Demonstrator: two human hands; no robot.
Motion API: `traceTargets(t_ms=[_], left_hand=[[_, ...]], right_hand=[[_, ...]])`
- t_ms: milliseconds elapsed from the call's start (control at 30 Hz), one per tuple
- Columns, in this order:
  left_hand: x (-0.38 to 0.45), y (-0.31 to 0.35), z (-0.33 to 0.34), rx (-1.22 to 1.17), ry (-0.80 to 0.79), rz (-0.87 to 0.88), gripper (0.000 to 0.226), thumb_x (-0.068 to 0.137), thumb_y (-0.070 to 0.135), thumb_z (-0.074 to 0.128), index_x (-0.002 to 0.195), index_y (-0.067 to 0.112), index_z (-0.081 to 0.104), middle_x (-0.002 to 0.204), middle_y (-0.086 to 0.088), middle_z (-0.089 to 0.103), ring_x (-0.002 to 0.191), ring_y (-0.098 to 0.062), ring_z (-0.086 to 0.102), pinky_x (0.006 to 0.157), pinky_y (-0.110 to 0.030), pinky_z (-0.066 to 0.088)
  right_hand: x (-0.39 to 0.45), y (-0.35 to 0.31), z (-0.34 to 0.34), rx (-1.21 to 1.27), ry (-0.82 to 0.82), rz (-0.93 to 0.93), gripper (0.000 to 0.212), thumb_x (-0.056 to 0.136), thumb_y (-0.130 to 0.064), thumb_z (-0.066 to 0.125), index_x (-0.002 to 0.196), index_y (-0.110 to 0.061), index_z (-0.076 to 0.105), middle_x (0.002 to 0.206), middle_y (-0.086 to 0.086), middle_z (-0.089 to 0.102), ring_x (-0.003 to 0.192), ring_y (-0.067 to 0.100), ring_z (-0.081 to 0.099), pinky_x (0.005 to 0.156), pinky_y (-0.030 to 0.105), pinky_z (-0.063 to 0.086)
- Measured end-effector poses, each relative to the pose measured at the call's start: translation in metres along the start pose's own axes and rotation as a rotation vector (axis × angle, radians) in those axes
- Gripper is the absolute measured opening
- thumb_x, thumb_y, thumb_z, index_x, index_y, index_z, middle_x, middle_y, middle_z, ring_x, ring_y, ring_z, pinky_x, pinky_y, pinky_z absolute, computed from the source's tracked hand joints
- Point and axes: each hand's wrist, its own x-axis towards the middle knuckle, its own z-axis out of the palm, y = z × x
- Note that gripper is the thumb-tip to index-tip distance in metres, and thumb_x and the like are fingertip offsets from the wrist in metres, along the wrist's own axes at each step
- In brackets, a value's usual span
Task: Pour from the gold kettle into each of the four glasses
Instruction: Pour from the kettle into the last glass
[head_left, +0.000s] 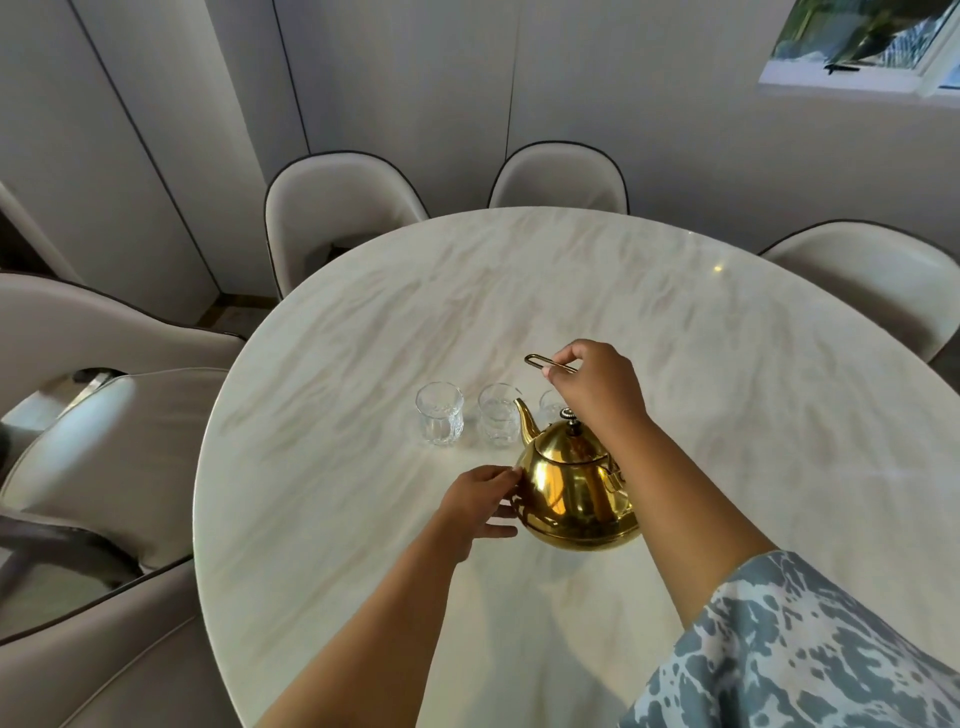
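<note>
From the head camera, the gold kettle (574, 488) sits near the middle of the pale marble table (727, 389) and serves as the landmark here. The right hand (597, 387) is above and just behind the kettle, its fingers pinched closed on the thin wire handle (545, 362), which is swung up. The right forearm crosses the kettle's right side and hides the hinge there. The left hand (480, 501) is against the kettle's left flank, fingers loosely spread, fingertips touching the metal; it clasps nothing.

Beyond the spout (525, 421), three clear glasses show in a row: the left glass (439, 414) stands clear, the middle glass (498, 415) is partly overlapped by the spout, and the third glass (551, 406) is mostly hidden behind the right hand. A fourth cannot be made out. Whether any glass holds liquid is hard to tell. A patterned sleeve (810, 654) is cut off at the frame's lower right.
</note>
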Motion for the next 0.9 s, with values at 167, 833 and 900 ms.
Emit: traceTargets(t_ms=[167,833,900], left_hand=[[-0.005,-0.001,-0.01,-0.038,0.019,0.017,0.037,0.091,0.032,0.065,0.122,0.012,0.064,0.113,-0.013,0.067,0.096,-0.028,0.067,0.073,-0.038,0.061],[-0.016,0.006,-0.07,-0.09,0.066,0.045,0.034,0.094,0.033,0.059,0.115,0.007,0.067,0.101,-0.015,0.065,0.086,-0.027,0.068,0.077,-0.042,0.061],[-0.014,0.007,-0.071,-0.09,0.066,0.04,0.034,0.094,0.034,0.059,0.114,0.007,0.068,0.101,-0.015,0.065,0.085,-0.027,0.068,0.078,-0.043,0.061]], right_hand=[[-0.011,0.0,0.005,0.071,0.05,-0.032,0.025,0.091,-0.032,0.065,0.107,-0.014,0.07,0.1,0.006,0.073,0.056,0.007,0.047,0.048,0.018,0.032],[0.009,-0.09,0.028,0.086,-0.274,-0.082,0.025,0.089,-0.01,0.056,0.112,-0.006,0.067,0.068,0.003,0.065,0.049,0.01,0.05,0.052,0.023,0.043],[0.014,-0.095,0.029,0.032,-0.267,-0.117,0.025,0.09,-0.009,0.057,0.11,-0.002,0.071,0.074,0.007,0.067,0.058,0.017,0.054,0.061,0.028,0.049]])
